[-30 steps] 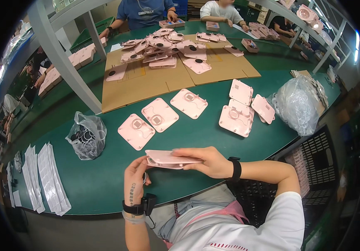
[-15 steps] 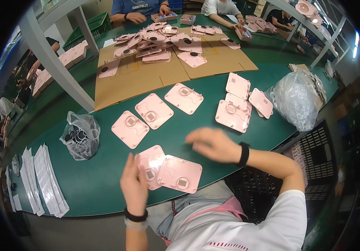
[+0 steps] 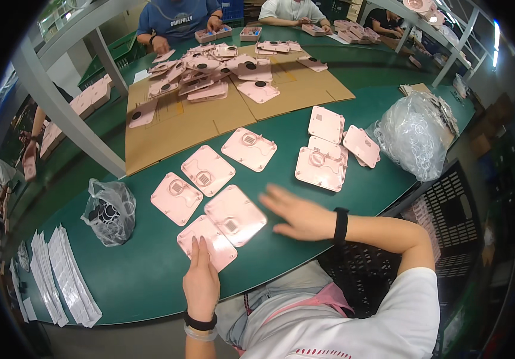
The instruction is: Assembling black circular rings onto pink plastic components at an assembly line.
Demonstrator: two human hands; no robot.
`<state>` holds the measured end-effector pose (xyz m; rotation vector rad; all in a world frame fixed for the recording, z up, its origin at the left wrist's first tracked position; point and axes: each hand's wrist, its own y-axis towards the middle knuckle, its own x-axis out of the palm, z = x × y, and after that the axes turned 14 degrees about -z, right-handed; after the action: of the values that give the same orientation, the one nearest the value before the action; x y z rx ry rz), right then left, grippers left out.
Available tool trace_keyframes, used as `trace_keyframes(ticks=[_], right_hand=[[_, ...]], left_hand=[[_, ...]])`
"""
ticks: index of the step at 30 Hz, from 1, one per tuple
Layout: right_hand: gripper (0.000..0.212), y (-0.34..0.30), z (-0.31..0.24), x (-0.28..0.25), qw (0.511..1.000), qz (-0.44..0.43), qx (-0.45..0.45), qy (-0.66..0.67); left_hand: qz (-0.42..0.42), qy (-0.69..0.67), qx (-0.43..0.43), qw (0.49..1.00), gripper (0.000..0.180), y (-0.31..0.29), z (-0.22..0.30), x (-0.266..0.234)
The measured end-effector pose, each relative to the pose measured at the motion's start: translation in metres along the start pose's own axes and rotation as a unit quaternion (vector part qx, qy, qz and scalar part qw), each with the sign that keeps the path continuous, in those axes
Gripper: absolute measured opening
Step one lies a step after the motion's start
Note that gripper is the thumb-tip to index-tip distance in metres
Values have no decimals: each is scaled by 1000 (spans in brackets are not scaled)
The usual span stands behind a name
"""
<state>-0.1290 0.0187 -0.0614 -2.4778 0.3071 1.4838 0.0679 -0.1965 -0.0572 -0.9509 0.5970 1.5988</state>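
My left hand [image 3: 202,280] rests its straight fingers on a pink plastic panel [image 3: 221,256] near the table's front edge. Touching that one is a second pink panel [image 3: 245,206], with a round ring and a square grille on its face. Just right of it my right hand [image 3: 298,214] hovers, blurred a little, fingers apart and holding nothing. Beyond, three more pink panels lie in a slanting row: a left one [image 3: 176,206], a middle one [image 3: 209,164] and a far one [image 3: 249,149]. The left hand hides part of the panel under it.
Several panels [image 3: 320,173] are stacked at right beside a clear bag of white rings [image 3: 413,140]. A bag of dark rings [image 3: 111,215] and white strips [image 3: 72,275] lie left. Cardboard [image 3: 179,140] bears a heap of panels [image 3: 209,75]; co-workers sit behind. A metal post [image 3: 69,113] rises at left.
The two nearest panels, overlapping before, now lie side by side. One has shifted up and away, the other sits under my left fingers. My view has tilted slightly.
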Motion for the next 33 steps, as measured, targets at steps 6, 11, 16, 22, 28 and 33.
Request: trace_keyframes(ticks=[6,11,16,22,28,33], right_hand=[[56,-9,60,-29,918,23,259,-299],[53,10,45,-76,946,81,257,-181],[49,85,79,-89,921,163,247,-253],[65,61,55,-73,912,-40,362,-190],[60,-24,84,-19,922,-37,271,-274],[55,-33,44,-55,923,-9,273,-273]], left_hand=[[-26,-63,42,997,44,-8,3,2],[-35,-79,53,995,39,-1,16,12],[-73,-28,107,991,36,16,55,26],[-95,-40,108,989,37,9,45,33],[-66,49,106,991,42,30,57,37],[-65,158,76,982,46,34,49,49]])
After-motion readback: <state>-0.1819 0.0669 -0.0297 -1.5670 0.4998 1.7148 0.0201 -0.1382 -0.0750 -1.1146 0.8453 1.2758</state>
